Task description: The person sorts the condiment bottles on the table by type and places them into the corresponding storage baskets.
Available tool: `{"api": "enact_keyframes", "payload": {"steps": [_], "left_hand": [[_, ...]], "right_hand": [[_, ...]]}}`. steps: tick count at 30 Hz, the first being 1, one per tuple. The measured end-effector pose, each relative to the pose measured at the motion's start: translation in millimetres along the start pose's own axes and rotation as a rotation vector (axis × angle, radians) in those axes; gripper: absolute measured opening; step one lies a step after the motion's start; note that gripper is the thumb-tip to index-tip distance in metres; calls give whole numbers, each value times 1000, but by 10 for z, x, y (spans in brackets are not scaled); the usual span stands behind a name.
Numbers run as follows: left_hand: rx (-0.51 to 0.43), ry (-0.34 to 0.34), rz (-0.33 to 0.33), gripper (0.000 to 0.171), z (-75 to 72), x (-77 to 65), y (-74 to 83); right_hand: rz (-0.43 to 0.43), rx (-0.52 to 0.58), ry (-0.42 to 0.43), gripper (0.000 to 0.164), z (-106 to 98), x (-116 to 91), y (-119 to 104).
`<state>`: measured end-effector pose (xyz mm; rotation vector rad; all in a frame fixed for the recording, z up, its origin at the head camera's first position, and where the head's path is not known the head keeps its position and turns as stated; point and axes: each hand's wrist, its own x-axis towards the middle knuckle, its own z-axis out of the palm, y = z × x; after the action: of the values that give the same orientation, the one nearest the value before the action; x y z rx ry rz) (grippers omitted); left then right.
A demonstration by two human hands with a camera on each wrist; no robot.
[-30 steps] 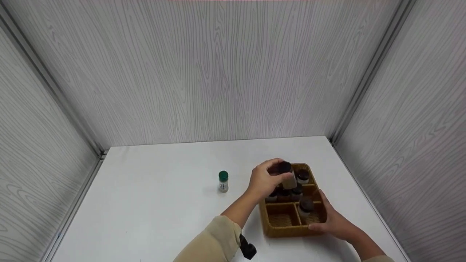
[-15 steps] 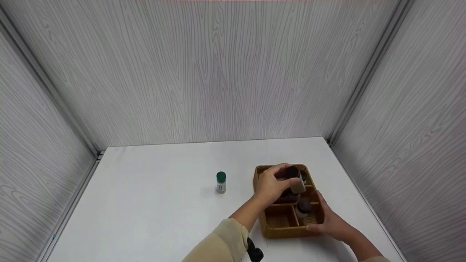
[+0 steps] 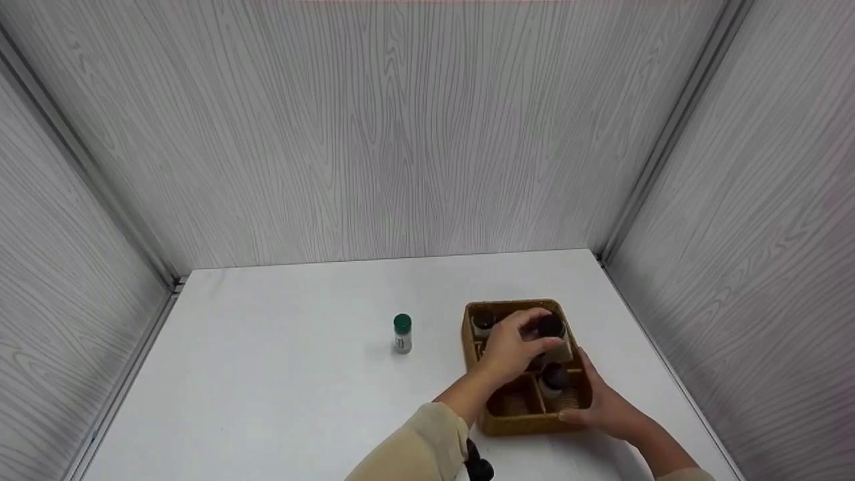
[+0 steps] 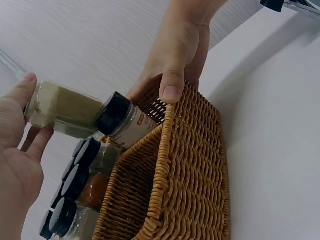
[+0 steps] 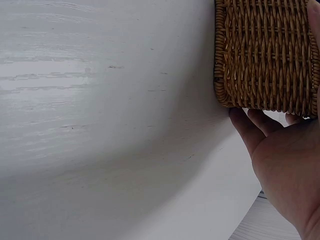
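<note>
My left hand [image 3: 511, 347] holds a square glass spice jar [image 4: 70, 111] with a black lid and green-brown powder inside, above the right side of a woven basket [image 3: 518, 425]. Thumb and fingertips pinch the jar near its base in the left wrist view. My right hand [image 3: 604, 409] grips the basket at its front right corner, thumb over the rim and fingers along the outer side. Under the held jar, another black-lidded spice jar [image 3: 553, 382] stands in the front right compartment. My left hand partly hides the middle of the basket.
Several more black-lidded jars [image 4: 92, 190] stand in the basket's other compartments, one [image 3: 483, 325] at the back left. A small green-capped bottle [image 3: 402, 334] stands on the white table [image 3: 280, 374] left of the basket. Grey wood-grain panels [image 3: 374, 133] enclose the table.
My left hand has moved right and toward the front with the jar, from the basket's back part to over its right side. My right hand keeps its grip on the corner.
</note>
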<state>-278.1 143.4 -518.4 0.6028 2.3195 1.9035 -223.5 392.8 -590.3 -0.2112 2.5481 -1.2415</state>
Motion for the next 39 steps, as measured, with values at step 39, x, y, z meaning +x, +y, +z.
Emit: {"api": "enact_keyframes", "payload": {"steps": [39], "left_hand": [[480,-34,65,48,323,305,-239]], "right_hand": [[22,34,5,142,13,-25,-8]]}}
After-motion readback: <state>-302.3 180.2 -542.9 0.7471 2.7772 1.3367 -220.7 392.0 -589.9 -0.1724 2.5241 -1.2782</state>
